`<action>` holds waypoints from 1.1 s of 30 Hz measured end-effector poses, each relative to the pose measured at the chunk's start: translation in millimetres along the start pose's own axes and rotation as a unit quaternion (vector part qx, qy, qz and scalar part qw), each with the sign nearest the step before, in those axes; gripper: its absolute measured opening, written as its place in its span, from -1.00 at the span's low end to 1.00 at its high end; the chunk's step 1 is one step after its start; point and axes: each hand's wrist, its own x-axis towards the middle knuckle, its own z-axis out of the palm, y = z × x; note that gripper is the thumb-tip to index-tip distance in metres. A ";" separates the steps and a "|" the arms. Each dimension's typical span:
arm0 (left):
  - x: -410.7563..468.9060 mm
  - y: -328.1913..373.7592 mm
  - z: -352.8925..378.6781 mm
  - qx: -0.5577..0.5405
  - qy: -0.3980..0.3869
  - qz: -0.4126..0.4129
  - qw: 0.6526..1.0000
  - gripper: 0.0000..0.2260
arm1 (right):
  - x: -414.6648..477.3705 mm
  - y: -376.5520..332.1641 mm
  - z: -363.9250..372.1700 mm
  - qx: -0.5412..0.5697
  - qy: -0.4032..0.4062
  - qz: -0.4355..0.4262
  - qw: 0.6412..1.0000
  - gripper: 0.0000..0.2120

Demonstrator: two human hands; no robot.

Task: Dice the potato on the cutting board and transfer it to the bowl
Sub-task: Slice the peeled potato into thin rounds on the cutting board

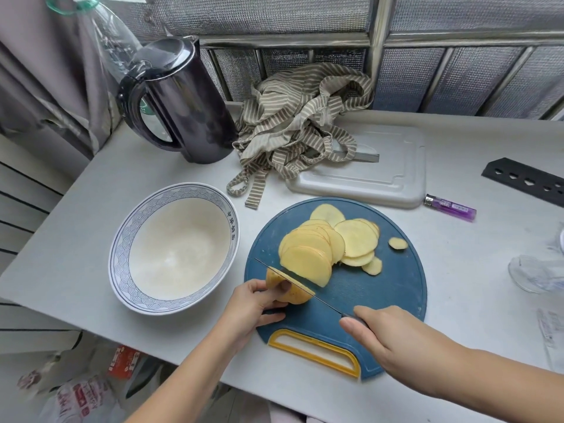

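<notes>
I'm slicing, not yet dicing — left hand (256,303) pinching potato stub (291,293) on cutting board (399,288), right hand (384,331) gripping knife (323,302); slices (317,248) likely needing cross-cuts.

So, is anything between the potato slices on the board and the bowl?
Nothing visible blocks that path. The bowl sits left of the cutting board, with only bare counter between. The left hand grips the uncut potato end at the board's left edge; the striped cloth lies farther back.

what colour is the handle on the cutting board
Yellow, on the blue cutting board's handle, clearest in the head view.
</notes>
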 end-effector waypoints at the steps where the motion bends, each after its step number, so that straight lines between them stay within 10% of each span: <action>1: -0.1 0.0 -0.4 -0.001 -0.001 0.000 1.000 -0.33 | 0.7 -1.3 0.0 -0.001 -0.002 0.001 1.000 -0.50; 33: -1.2 0.4 -3.8 0.008 -0.007 -0.011 1.000 -0.36 | 6.4 16.9 16.9 0.007 -0.015 0.003 1.000 -0.55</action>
